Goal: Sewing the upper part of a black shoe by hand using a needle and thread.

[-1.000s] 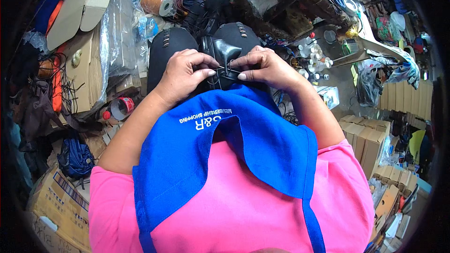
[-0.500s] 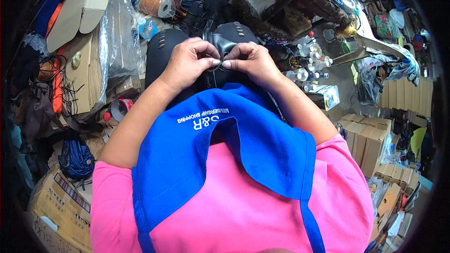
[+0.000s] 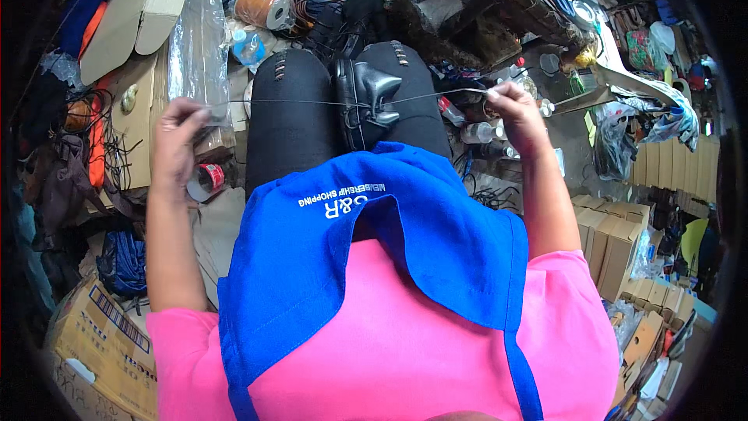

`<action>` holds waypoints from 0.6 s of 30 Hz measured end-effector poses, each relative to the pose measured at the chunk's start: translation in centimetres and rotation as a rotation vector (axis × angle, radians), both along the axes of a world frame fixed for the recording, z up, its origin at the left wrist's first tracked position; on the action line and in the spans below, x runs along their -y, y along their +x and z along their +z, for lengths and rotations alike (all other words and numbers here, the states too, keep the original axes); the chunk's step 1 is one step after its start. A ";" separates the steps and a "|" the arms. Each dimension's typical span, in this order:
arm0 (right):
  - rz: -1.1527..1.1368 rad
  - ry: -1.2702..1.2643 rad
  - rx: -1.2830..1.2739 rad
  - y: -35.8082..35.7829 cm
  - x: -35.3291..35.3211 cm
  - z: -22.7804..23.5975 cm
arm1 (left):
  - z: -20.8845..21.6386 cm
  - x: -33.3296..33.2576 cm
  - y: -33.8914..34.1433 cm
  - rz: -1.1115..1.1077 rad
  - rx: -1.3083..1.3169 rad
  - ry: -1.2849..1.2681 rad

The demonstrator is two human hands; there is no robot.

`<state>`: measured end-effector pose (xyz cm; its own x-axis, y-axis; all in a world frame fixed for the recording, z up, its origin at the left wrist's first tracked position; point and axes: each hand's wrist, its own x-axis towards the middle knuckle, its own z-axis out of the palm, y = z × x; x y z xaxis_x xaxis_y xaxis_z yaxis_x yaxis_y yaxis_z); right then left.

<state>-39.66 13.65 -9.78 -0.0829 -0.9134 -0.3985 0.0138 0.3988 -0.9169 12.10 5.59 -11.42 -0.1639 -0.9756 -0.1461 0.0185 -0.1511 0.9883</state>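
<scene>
A shiny black leather shoe [image 3: 380, 84] is gripped between my knees, its upper creased and dented. Dark thread [image 3: 300, 102] runs out from both sides of the shoe, stretched nearly straight across my thighs. Out beyond my left knee, my left hand [image 3: 179, 126] is closed on one end, slightly blurred. My right hand [image 3: 516, 107] pinches the other end past my right knee. A thin line of cord or stitching also lies along the shoe's left side.
A blue apron [image 3: 292, 261] covers my lap. An orange thread spool [image 3: 261, 8] and a blue-capped plastic bottle [image 3: 248, 45] lie ahead. Several small bottles [image 3: 483, 132] stand to the right. Cardboard sheets [image 3: 136, 101] lean at left; stacked boxes [image 3: 612, 234] sit at right.
My hands have moved from close together over the shoe to wide apart on either side, drawing the thread out taut. The shoe's upper now looks pulled in and creased.
</scene>
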 end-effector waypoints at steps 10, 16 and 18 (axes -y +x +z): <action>-0.278 -0.230 0.748 9.3 4.7 4.5 | 6.3 0.5 -7.0 -0.063 -0.943 0.130; -0.390 -0.322 0.106 -0.1 1.8 3.0 | 1.8 0.8 -0.7 -0.023 -0.595 0.021; -0.397 -0.278 0.007 1.0 1.6 3.0 | 2.7 1.0 -2.8 0.024 -0.492 -0.020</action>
